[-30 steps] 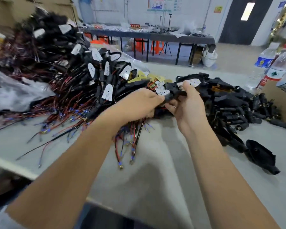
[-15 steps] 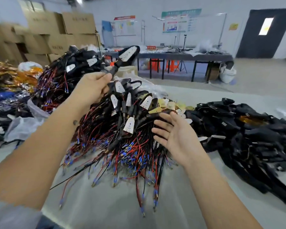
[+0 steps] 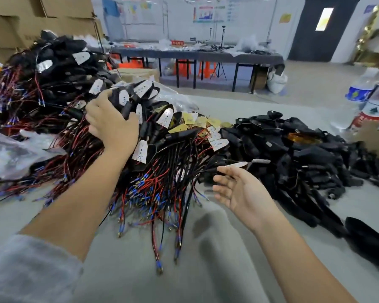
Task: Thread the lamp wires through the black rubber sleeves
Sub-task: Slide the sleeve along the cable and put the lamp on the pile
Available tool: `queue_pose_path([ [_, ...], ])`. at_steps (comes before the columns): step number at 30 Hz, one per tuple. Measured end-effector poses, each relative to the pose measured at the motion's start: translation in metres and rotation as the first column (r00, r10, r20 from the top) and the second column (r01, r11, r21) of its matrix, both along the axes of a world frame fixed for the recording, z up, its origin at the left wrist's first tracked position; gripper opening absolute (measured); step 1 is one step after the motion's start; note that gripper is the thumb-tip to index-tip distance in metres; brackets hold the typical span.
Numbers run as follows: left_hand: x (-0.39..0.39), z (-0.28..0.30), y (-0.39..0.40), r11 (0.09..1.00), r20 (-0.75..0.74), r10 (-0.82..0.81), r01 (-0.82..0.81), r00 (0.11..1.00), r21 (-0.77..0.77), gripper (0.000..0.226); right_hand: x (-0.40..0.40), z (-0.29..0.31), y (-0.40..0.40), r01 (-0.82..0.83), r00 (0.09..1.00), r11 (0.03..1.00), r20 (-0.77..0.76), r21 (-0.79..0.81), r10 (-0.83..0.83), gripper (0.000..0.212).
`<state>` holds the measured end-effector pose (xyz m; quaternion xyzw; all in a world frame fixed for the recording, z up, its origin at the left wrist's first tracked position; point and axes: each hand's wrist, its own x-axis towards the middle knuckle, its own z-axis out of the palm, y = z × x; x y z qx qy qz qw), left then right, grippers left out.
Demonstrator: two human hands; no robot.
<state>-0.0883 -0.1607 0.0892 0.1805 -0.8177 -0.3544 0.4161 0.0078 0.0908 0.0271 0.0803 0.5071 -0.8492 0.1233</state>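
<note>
Up on the far-left heap of black lamp units with red and black wires [image 3: 153, 171], the left hand [image 3: 112, 125] grips one black lamp unit [image 3: 127, 101]. Nearer, the right hand [image 3: 241, 191] hovers palm-up, fingers relaxed and holding nothing, just left of the pile of black rubber sleeves [image 3: 304, 154] on the grey table [image 3: 206, 259].

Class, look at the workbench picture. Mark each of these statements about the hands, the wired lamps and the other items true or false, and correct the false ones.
1. The left hand grips a black lamp piece over the pile of wired lamps. True.
2. The right hand pinches a red wire. False: it is open, palm up, holding nothing.
3. The heap of black rubber sleeves lies to the right of the wired lamps. True.
4. The water bottles stand at the left edge. False: they stand at the right edge.
5. Cardboard boxes are stacked at the back left. True.
</note>
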Motion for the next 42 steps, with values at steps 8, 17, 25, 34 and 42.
queue_pose_path([
  [8, 0.058, -0.054, 0.078, 0.637, 0.341, -0.680, 0.754, 0.648, -0.162, 0.026, 0.025, -0.016, 0.019, 0.079, 0.996, 0.986, -0.048, 0.149, -0.072, 0.019],
  [17, 0.057, -0.087, 0.114, 0.695, 0.603, -0.198, 0.544, 0.773, -0.470, 0.033, 0.040, -0.027, 0.036, 0.206, 0.965, 0.978, -0.163, -0.020, -0.206, 0.024],
  [25, 0.080, -0.081, 0.126, 0.817, 0.215, -0.381, 0.436, 0.899, -0.377, 0.030, 0.042, -0.025, 0.028, 0.190, 0.975, 0.978, -0.135, 0.087, -0.178, 0.013],
  [34, 0.111, -0.089, 0.143, 0.585, 0.133, -0.789, 0.800, 0.600, -0.134, 0.075, 0.030, -0.003, 0.007, 0.242, 0.942, 0.912, -0.303, 0.331, -0.140, 0.026],
  [42, 0.105, -0.087, 0.103, 0.475, 0.601, -0.682, 0.877, 0.418, -0.071, 0.022, 0.027, 0.003, 0.061, 0.434, 0.873, 0.898, -0.279, 0.070, -0.400, 0.031],
])
